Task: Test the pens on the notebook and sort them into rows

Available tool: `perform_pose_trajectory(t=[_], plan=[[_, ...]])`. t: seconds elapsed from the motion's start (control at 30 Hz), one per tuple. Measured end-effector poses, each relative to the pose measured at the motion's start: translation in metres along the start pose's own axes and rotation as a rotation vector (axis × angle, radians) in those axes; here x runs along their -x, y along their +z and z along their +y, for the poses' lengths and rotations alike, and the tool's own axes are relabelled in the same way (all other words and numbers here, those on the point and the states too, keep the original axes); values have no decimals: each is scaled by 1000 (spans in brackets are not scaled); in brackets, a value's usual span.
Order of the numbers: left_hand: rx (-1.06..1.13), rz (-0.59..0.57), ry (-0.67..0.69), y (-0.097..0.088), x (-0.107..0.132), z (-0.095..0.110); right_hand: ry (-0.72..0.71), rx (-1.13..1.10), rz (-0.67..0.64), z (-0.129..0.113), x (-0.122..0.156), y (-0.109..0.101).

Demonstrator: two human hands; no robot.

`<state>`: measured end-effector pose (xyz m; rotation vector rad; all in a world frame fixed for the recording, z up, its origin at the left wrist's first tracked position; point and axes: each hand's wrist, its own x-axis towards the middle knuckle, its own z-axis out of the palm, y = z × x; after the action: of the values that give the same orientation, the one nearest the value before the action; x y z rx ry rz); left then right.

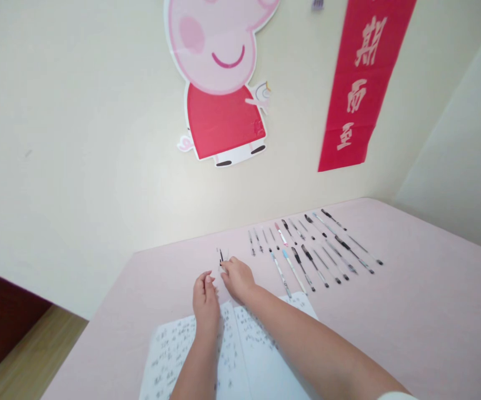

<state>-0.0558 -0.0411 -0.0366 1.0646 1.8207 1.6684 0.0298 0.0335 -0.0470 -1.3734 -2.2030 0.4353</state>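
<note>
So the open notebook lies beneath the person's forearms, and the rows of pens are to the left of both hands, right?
Not quite: the head view shows the rows of pens to the right of both hands. The open notebook does lie beneath the forearms.

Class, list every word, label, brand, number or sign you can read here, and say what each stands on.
"期而至", probably: stylised white characters on the red banner, cut off above.
Handwriting on the open notebook: too blurred to read.
Marks on the small purplish tag, top edge: unreadable.
Pens: any print is too small.
</note>
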Motion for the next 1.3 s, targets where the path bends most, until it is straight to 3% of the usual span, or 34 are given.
perform_pose_trajectory(t=[0.33,0.87,1.0,1.17,1.3], plan=[[-37,-14,-5,0,1,3,-97,136,-44,-8,-1,-4],[-4,-30,27,0,0,1,-164,-29,-32,-5,2,-5],[-26,-32,44,-1,0,4,-102,-241,33,0,0,-6],[-64,-42,63,0,-1,2,109,-705,133,8,3,-9],[-115,-58,150,2,-3,-4,210,-1042,113,9,12,-11]])
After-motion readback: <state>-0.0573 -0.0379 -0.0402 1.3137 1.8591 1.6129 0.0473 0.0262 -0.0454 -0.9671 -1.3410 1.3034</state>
